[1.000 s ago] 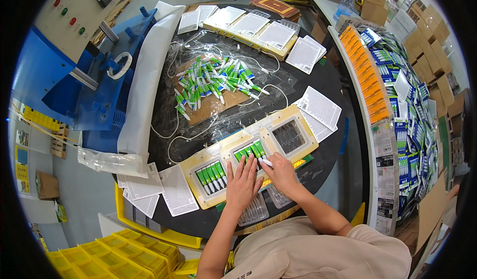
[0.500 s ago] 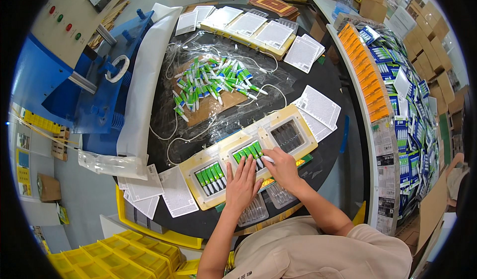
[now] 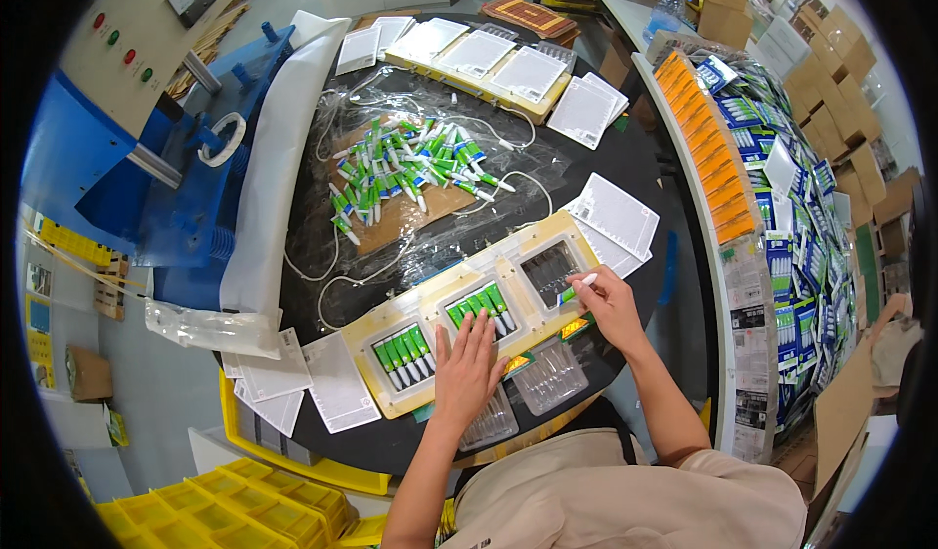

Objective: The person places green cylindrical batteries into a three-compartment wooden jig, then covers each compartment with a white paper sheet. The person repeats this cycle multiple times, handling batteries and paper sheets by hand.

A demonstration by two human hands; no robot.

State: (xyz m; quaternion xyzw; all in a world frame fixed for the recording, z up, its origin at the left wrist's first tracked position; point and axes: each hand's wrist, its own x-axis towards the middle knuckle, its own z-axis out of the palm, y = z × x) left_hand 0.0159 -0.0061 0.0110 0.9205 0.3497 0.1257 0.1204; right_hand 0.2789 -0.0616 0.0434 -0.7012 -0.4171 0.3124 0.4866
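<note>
My right hand [image 3: 606,307] pinches a small green-and-white tube with a white cap [image 3: 584,281], held at the near edge of the right-hand opening of a cream, three-window frame [image 3: 425,306]. A clear plastic blister [image 3: 553,274] shows in that opening, with no other tube visible in it. My left hand [image 3: 466,373] lies with outstretched fingers over the near side of the middle window and partly hides the tubes there [image 3: 485,302]. A row of similar tubes [image 3: 404,356], caps toward me, fills the left window.
Beyond the frame, a heap of loose tubes [image 3: 410,166] lies on cardboard and plastic film. Printed white cards [image 3: 614,214] flank the frame; clear blisters [image 3: 549,378] lie before it. A second card-covered frame [image 3: 479,57] stands at the back. A blue press [image 3: 186,197] stands left, packed tubes [image 3: 782,256] right.
My right hand has moved right, from the middle window to the right-hand one, with a tube in its fingers. My left hand stays by the middle window, slightly lower.
</note>
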